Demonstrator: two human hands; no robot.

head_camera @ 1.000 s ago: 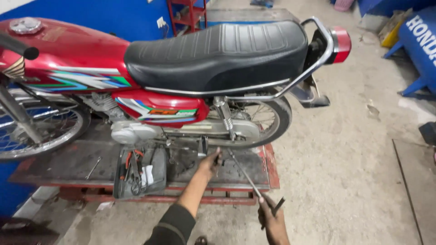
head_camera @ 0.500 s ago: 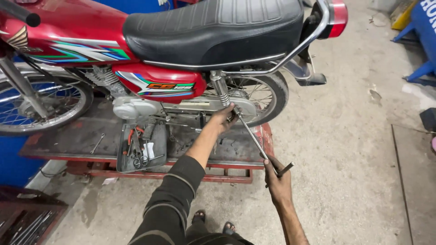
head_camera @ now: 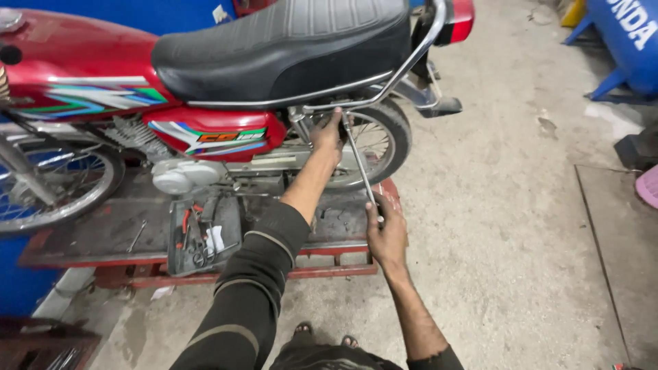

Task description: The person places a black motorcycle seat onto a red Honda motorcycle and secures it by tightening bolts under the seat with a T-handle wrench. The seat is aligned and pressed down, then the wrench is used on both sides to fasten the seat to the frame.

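A red motorcycle with a black seat stands on a red work platform. My left hand reaches up under the seat beside the rear shock, its fingers at the top end of a long metal T-handle wrench. My right hand is closed around the lower handle end of that wrench, just in front of the platform's edge. The wrench runs slanted from the chrome grab rail area down to my right hand.
A grey tool tray with pliers and several hand tools lies on the platform under the engine. A loose spanner lies to its left. A blue machine stands at the back right, a pink object at the right edge. My feet are on the concrete floor.
My left hand has risen from near the footpeg to under the seat, carrying the wrench's top end up. My right hand followed upward on the handle. The view moved closer.
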